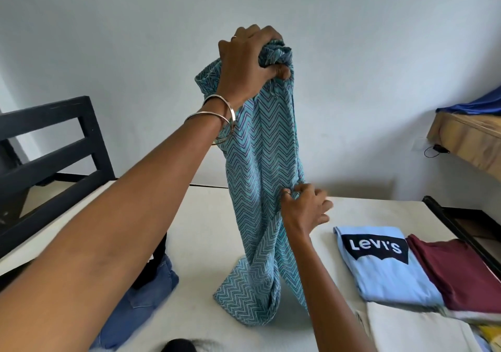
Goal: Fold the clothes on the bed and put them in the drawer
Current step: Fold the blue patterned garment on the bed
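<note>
A teal zigzag-patterned garment (260,178) hangs tall over the white bed (200,229), its lower end pooled on the sheet. My left hand (250,58), raised high, grips the bunched top of the garment. Lower down, my right hand (306,206) pinches its right edge at about mid-height. A folded light-blue T-shirt with a Levi's logo (385,267) lies on the bed to the right, and a folded maroon garment (458,273) lies beside it. Blue jeans (141,305) lie crumpled at the lower left.
A folded cream garment (417,330) and a bit of yellow cloth (490,338) lie at the lower right. A black bed frame (51,145) stands at the left; a black rail (461,229) runs along the right. A wooden shelf (469,140) with blue cloth juts from the right wall.
</note>
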The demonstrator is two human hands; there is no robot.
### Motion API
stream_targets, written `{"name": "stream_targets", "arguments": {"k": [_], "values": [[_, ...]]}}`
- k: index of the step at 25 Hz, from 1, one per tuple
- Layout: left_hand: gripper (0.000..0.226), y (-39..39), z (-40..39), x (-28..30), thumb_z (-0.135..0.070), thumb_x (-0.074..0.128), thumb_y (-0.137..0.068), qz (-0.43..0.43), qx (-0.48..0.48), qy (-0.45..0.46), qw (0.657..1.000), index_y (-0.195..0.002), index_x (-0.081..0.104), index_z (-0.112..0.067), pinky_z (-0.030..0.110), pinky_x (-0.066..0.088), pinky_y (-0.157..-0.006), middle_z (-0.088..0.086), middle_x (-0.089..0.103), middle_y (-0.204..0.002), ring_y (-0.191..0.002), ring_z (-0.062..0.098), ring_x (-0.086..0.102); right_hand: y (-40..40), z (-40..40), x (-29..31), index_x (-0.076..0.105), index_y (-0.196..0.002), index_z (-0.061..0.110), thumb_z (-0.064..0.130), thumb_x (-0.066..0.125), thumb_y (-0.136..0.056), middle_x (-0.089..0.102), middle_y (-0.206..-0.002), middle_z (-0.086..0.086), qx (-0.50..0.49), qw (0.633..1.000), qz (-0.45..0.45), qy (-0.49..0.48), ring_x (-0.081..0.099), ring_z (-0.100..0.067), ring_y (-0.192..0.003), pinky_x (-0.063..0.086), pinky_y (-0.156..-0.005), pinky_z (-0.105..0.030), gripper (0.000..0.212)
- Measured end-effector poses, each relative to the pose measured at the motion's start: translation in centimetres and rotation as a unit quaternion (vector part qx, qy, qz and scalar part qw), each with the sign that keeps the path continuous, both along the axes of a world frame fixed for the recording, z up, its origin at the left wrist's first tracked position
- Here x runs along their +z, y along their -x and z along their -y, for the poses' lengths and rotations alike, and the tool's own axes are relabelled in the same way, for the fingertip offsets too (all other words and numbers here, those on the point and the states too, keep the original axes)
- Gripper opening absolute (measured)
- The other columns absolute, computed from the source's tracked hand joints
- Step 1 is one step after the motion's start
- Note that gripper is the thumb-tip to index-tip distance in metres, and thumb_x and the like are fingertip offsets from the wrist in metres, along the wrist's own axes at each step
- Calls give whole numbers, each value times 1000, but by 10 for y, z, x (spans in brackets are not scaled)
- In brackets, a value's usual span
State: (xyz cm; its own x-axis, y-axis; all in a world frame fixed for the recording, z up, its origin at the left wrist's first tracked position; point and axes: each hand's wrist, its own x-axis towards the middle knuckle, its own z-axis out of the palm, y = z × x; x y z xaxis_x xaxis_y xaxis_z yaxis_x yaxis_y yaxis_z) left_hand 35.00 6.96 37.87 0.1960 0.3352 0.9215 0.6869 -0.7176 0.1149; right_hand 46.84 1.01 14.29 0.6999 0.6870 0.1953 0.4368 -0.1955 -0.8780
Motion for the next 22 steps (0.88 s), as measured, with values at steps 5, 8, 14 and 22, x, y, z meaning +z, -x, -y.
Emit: {"name": "stream_targets", "arguments": {"k": [5, 8, 14, 22], "values": [[57, 2, -4, -18, -65, 72, -64, 22, -4, 43, 999, -104, 67, -26, 30, 23, -76, -7, 65, -98, -100, 17, 55, 7, 15, -50, 61, -81, 10, 14, 58, -82, 60, -71, -4, 165, 959, -213, -90, 51, -20, -66, 41, -63, -36, 6], [56, 17, -13, -21, -65, 71, -65, 38, 23, 42, 998, -104, 67, -25, 30, 25, -76, -5, 65, -99, -102, 20, 56, -8, 38, -58, 67, -97, 5, -5, 54, -86, 70, -84, -8, 322, 842, -386, -196, 63, -21, -76, 52, -71, -39, 20], [68, 34, -20, -18, -72, 67, -61, 122, -2, 41, 992, -103, 69, -19, 39, 46, -84, -3, 68, -99, -98, 20, 59, -30, 40, -87, 58, -70, -2, 6, 60, -70, 60, -71, -19, 399, 909, 15, 122, 53, -20, -67, 48, -59, -42, 8], [75, 49, -21, -12, -79, 63, -61, 136, -25, 27, 990, -101, 69, -16, 41, 50, -81, -4, 69, -95, -93, 18, 62, -39, 20, -97, 72, -102, 4, 5, 64, -90, 50, -122, -15, 75, 996, 7, -53, 43, -33, -115, 34, -91, -36, 15]]}}
